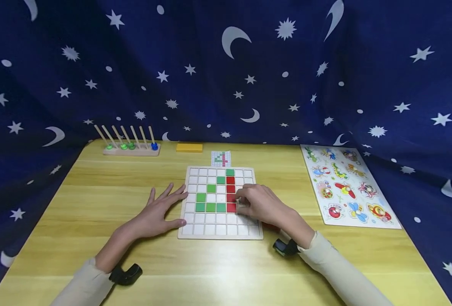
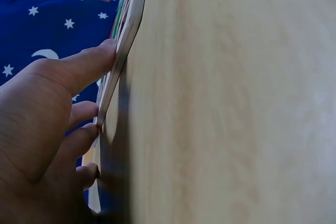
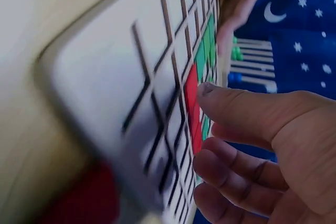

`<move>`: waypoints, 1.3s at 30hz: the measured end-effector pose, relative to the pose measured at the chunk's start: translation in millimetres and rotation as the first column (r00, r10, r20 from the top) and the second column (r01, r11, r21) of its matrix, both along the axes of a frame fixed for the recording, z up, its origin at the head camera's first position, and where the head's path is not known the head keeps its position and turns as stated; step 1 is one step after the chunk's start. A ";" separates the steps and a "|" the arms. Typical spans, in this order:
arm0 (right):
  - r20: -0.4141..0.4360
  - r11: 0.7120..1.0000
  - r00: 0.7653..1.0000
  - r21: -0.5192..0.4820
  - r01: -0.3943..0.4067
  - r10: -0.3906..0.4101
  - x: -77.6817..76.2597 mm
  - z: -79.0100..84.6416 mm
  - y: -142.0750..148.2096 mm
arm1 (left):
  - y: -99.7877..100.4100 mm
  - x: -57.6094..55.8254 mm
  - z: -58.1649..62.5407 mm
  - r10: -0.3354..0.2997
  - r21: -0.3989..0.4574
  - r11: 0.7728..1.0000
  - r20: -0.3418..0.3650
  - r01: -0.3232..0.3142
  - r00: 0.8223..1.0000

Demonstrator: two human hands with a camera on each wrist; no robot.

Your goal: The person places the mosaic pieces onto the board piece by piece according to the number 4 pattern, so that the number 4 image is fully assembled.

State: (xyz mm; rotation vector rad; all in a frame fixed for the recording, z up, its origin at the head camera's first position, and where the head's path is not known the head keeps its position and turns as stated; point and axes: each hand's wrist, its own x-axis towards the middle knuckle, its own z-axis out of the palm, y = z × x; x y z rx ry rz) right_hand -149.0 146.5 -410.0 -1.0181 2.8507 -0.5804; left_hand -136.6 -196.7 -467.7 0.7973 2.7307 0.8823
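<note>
A square white grid board (image 1: 214,230) lies on the table, with green tiles (image 1: 211,188) and a column of red tiles (image 1: 230,189) in its cells. Spread fingers of my left hand (image 1: 154,214) reach the board's left edge; the left wrist view shows the thumb at the rim. My right hand (image 1: 262,204) is over the board's right side, its fingertips right at the lower red tiles. In the right wrist view the thumb (image 3: 247,106) is beside a red tile (image 3: 192,108), apart from the bent fingers, and no tile shows between them.
Above the board lies a small pattern card (image 1: 221,159). A peg stand (image 1: 132,151) with rings and a yellow block (image 1: 189,148) are at the back left. An insect picture board (image 1: 356,187) lies at right. Something red (image 3: 79,195) shows beside the grid board.
</note>
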 end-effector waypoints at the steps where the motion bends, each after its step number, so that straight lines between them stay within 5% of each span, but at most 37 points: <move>1: -0.002 1.000 1.000 -0.003 0.024 -0.024 1.8 0.5 6.9 | 0.9 -0.8 -0.6 -0.007 -0.001 1.000 -0.002 0.007 1.000; 6: -0.012 0.995 0.995 0.017 0.100 -0.100 8.8 2.2 37.2 | 2.5 -2.7 1.6 -0.018 -0.015 1.000 -0.016 0.018 1.000; 23: 0.014 0.983 0.987 0.091 0.161 -0.163 21.4 4.0 82.2 | 1.1 1.1 6.1 -0.002 0.000 1.000 0.003 0.002 1.000; 39: 0.014 0.990 0.992 0.071 0.126 -0.127 18.6 -2.2 81.6 | -0.2 1.5 6.6 -0.009 -0.014 1.000 0.032 0.010 0.999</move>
